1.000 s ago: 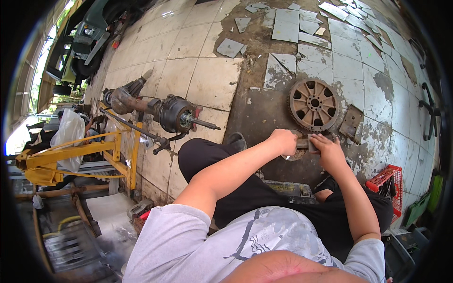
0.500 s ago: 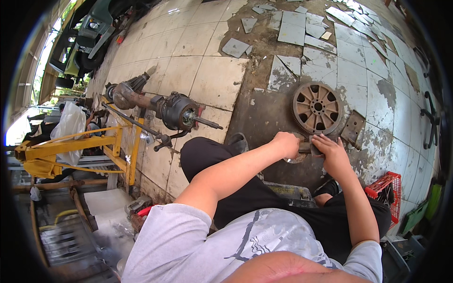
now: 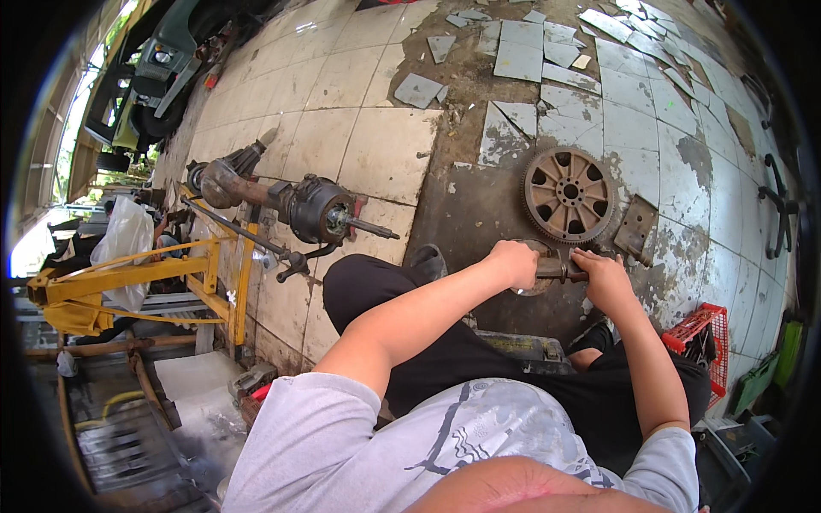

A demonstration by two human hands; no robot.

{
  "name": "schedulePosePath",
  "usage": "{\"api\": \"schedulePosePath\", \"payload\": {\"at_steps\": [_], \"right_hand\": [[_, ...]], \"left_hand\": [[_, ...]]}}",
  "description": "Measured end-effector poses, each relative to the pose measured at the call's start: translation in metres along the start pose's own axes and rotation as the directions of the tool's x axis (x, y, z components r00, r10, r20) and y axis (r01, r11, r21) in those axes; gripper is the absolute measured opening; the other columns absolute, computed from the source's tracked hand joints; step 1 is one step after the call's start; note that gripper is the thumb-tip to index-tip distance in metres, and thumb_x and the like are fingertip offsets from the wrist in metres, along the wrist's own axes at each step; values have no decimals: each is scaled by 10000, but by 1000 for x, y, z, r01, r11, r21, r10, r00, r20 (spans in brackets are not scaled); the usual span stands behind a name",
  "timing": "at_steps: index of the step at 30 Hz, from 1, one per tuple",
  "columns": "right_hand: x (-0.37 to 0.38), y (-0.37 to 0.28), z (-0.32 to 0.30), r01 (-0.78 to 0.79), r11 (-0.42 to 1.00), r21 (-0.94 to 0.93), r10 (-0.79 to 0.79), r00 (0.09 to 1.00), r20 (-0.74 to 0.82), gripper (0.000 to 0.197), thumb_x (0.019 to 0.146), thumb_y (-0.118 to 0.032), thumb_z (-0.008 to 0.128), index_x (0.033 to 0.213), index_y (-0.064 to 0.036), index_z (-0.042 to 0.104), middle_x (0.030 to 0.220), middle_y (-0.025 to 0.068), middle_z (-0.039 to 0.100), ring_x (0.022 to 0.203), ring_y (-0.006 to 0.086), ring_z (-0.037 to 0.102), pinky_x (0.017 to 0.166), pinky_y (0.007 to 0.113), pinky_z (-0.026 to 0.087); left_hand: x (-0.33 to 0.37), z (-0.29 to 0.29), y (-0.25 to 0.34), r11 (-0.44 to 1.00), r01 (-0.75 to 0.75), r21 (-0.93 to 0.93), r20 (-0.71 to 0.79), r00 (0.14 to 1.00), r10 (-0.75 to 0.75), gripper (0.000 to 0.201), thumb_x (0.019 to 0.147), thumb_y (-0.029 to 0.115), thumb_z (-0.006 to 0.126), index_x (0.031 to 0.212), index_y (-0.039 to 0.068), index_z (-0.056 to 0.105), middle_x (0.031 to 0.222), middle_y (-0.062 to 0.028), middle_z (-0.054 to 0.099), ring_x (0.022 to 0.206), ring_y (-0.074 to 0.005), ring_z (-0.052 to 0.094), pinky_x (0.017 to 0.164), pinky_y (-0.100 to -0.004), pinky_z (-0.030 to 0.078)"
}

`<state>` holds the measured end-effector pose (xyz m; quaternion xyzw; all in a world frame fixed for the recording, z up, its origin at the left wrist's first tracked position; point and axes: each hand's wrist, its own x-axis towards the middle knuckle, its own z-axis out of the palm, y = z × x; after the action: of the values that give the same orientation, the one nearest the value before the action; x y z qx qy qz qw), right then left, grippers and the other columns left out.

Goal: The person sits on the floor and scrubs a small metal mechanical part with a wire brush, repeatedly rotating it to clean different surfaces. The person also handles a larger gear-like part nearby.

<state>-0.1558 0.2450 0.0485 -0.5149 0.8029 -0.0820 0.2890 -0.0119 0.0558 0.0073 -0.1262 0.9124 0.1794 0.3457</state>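
Note:
I sit low over a dirty tiled floor, black trousers below me. My left hand (image 3: 516, 262) and my right hand (image 3: 604, 279) both grip a rusty metal shaft (image 3: 558, 268) held level between them, over a round rusty part (image 3: 532, 287) that is mostly hidden by the hands. Just beyond the hands a large rusty toothed wheel (image 3: 568, 194) with spokes lies flat on the floor, and a flat rusty plate (image 3: 636, 226) lies next to it on the right.
A rusty axle assembly (image 3: 299, 203) lies on the tiles at left, beside a yellow metal frame (image 3: 145, 282). Broken tile pieces (image 3: 522, 60) are scattered at the far side. A red crate (image 3: 703, 332) stands at right. A dark vehicle (image 3: 154, 68) is parked far left.
The view has shifted slightly; my hands stay on the shaft in about the same place, close together near the toothed wheel.

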Motion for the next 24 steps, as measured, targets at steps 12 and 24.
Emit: {"api": "schedulePosePath", "payload": {"at_steps": [12, 24], "right_hand": [[-3, -14, -6, 191, 982, 13, -190, 979, -71, 574, 873, -15, 697, 1433, -138, 691, 1516, 38, 672, 1481, 231, 559, 1247, 695, 327], [-6, 2, 8, 127, 992, -5, -127, 992, 16, 748, 818, 94, 597, 1519, -165, 629, 1611, 15, 588, 1509, 219, 528, 1252, 695, 324]], "left_hand": [[-10, -12, 4, 1000, 30, -6, 14, 999, -30, 424, 914, 280, 642, 1285, 106, 748, 1259, -154, 784, 1174, -329, 757, 971, -463, 613], [6, 1, -2, 1000, 13, 4, 1, 1000, -13, 598, 879, 310, 710, 1446, 131, 644, 1211, -172, 784, 1132, -346, 760, 957, -482, 619]]}}
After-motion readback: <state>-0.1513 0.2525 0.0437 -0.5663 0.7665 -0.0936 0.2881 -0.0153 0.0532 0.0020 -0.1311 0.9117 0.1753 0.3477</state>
